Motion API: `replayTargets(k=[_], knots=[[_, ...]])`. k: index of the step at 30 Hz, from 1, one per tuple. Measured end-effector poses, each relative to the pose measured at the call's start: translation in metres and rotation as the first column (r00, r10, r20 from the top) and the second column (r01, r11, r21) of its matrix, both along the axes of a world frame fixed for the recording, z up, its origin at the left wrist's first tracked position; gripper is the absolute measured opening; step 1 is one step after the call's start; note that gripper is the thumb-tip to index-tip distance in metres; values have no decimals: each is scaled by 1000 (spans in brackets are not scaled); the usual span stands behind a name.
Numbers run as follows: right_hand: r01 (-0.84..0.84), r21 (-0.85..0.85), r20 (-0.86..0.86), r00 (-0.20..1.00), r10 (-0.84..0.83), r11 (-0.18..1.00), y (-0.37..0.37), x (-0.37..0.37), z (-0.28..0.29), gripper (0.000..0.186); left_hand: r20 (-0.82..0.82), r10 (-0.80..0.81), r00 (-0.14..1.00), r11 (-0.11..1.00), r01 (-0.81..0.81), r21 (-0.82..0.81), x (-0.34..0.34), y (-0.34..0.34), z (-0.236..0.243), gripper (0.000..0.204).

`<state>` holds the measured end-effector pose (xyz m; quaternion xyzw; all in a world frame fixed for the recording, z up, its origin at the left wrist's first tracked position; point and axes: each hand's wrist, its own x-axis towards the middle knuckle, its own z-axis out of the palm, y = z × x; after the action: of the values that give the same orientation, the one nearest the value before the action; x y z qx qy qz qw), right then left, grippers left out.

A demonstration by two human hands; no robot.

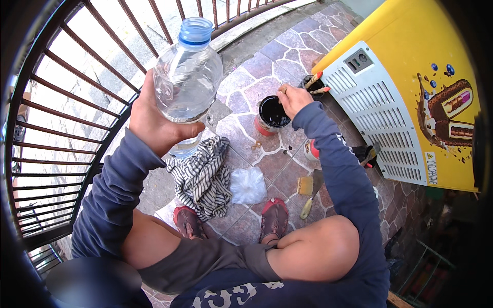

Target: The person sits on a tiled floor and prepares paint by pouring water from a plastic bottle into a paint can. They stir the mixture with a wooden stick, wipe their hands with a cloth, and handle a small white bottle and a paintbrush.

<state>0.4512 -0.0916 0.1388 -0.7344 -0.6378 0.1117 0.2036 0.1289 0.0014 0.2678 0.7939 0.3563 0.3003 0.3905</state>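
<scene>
Wrapped around the lower body of a clear plastic water bottle with a blue cap [187,72], the left hand [154,120] holds it upright at upper centre of the frame, cap on, only a little liquid showing near its bottom. Lower down lie two dark red sandals [275,218] on patterned stone tiles [246,82], with a striped black-and-white cloth [203,177], a crumpled clear plastic bag [248,186] and a wide yellow-bristled paintbrush [307,192] just beyond them. Farther up, the right hand [292,99] pinches a thin stick at the rim of an open round tin of black paint [272,115]. Beyond that, a small dark pot holding brushes [314,82] stands against the yellow cabinet with a white vent grille [380,108]. Judging by this, nothing is poured yet, and the rusty iron railing [77,87] looks unpainted.
</scene>
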Motion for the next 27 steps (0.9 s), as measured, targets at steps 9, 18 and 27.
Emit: replayTargets(k=[9,18,27], knots=[[-124,-2,-370,922,114,992,0,-12,-5,24,-28,7,1000,1000,-7,23,4,5,-8,97],[-94,-109,-375,926,47,990,-8,-11,1,23,-31,8,999,1000,-8,15,-1,4,-7,103],[-96,-85,-181,980,80,992,-8,-7,-2,23,-19,-9,1000,1000,10,25,-3,5,-7,103]])
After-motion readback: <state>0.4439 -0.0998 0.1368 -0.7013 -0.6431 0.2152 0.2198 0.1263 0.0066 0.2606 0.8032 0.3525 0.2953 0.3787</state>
